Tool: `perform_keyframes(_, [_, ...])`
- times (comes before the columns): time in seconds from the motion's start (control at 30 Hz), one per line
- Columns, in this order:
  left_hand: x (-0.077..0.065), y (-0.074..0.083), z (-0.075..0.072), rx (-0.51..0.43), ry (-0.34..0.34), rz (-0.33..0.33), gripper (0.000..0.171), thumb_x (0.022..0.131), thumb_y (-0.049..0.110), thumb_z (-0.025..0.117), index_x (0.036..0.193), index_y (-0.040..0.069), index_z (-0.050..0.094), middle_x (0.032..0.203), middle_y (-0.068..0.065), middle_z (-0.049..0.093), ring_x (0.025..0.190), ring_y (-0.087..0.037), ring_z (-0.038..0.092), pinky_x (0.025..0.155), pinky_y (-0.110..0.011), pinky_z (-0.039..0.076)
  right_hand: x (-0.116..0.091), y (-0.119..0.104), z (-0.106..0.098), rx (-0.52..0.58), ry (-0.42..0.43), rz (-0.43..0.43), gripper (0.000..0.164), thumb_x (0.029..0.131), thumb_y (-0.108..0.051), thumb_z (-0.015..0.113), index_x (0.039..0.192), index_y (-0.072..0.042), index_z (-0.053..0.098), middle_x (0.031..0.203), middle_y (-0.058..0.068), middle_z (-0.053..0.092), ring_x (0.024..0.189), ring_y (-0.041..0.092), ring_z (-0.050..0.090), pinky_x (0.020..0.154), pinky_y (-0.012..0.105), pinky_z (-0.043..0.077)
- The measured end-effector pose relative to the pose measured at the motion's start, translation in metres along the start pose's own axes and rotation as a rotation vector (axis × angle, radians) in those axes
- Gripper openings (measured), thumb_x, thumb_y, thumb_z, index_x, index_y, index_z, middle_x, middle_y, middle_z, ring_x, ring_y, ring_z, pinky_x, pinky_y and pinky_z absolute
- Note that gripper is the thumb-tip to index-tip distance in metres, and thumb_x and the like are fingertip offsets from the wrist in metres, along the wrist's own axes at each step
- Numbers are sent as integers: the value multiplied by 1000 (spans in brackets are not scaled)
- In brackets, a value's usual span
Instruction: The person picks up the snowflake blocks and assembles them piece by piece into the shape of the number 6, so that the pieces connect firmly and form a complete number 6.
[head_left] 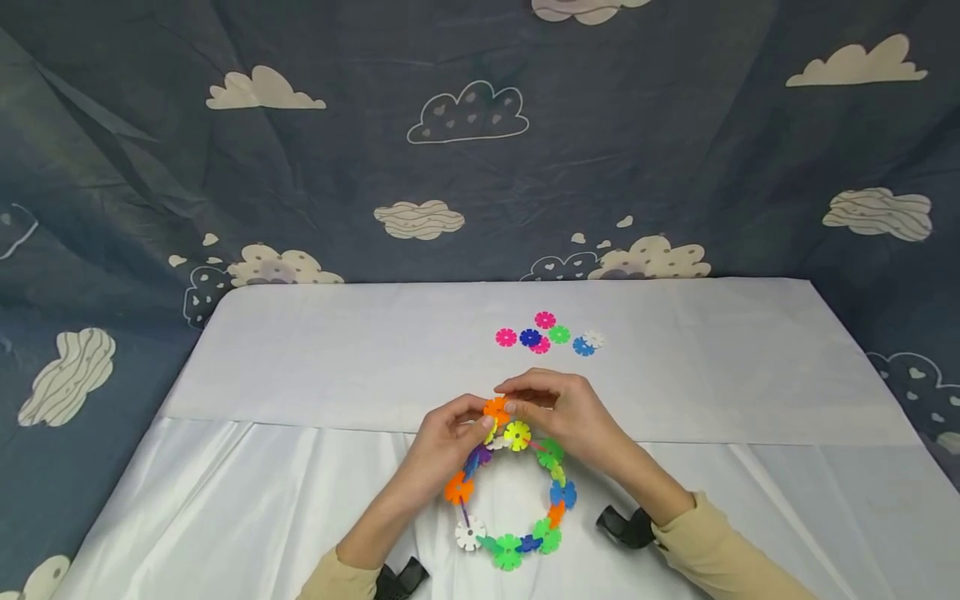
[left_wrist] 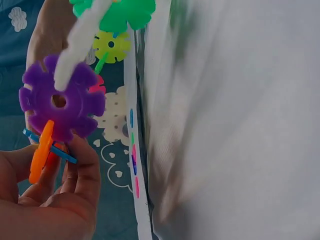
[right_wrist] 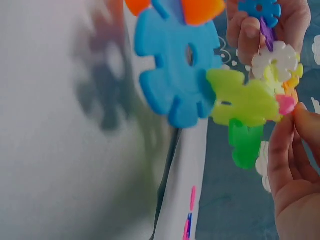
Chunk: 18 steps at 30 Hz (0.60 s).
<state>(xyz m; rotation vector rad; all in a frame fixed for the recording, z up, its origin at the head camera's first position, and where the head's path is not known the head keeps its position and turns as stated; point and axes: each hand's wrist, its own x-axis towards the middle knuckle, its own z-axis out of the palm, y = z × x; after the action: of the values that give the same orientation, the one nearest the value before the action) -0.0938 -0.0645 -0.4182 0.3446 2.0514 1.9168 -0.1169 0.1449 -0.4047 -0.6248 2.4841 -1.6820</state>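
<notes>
A ring of notched plastic flower discs, linked edge to edge in green, blue, orange, white, purple and yellow, is held up at the near middle of the table. My left hand pinches the ring's upper left part; in the left wrist view its fingertips are by a blue disc and an orange disc. My right hand pinches the top of the ring at an orange disc. In the right wrist view, a pink disc shows at its fingertips. The fingers partly hide these discs.
Loose discs lie farther back on the white-covered table: pink, dark blue, green, light blue and white. A dark cloud-print cloth hangs behind. Black wrist devices sit at both sleeves.
</notes>
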Motion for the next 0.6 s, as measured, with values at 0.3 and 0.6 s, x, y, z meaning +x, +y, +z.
perform_keyframes(0.3, [0,0,-2,16,37,10,15,99,8,58,110,0,65,97,-12,63,69,-13,53,64,-21,44,8,19,-28,56,17,110,28,93,-13,69,118,-1,66,103,18,68,86,35,66,78,33,56])
perform_keyframes(0.6, [-1,-1,-2,-31,44,-19,15,99,9,58,111,2,65,96,-9,62,62,-12,41,53,-20,35,17,46,-78,-205,100,209,27,95,-9,66,121,-4,66,112,12,68,90,29,63,74,37,56])
